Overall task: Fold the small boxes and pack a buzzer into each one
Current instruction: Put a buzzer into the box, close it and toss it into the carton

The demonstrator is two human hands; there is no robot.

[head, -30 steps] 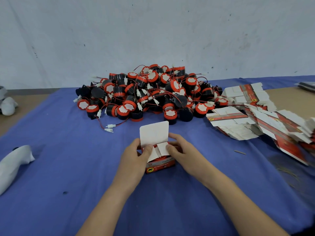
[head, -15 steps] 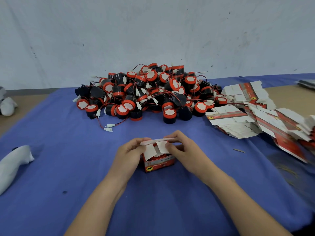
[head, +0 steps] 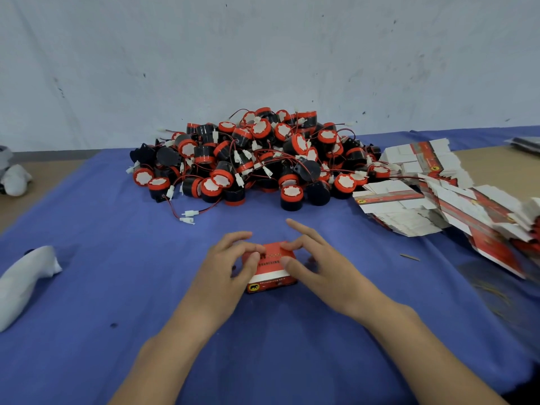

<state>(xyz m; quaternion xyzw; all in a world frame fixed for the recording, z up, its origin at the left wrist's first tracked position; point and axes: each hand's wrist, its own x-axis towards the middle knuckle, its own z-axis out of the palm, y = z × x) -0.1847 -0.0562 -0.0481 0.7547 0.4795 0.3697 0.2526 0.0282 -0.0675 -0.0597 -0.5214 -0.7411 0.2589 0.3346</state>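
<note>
A small red box [head: 273, 264] with a white stripe and a yellow logo stands closed on the blue cloth [head: 117, 287], straight in front of me. My left hand [head: 225, 270] grips its left side, fingers curled over the top and thumb on the lid. My right hand [head: 324, 267] holds the right side with a curled finger on the lid and the thumb at the front edge; its index finger points away. Whatever is in the box is hidden. A big pile of black and red buzzers [head: 257, 159] with wires lies behind.
A sprawling stack of flat unfolded boxes [head: 438, 200] lies to the right. A white cloth bundle [head: 23, 276] sits at the left, another white object [head: 14, 179] further back. A grey wall stands behind the table.
The white lid flap that stood upright has been folded down and the box is now closed, red top showing. Both hands have shifted onto the lid and sides.
</note>
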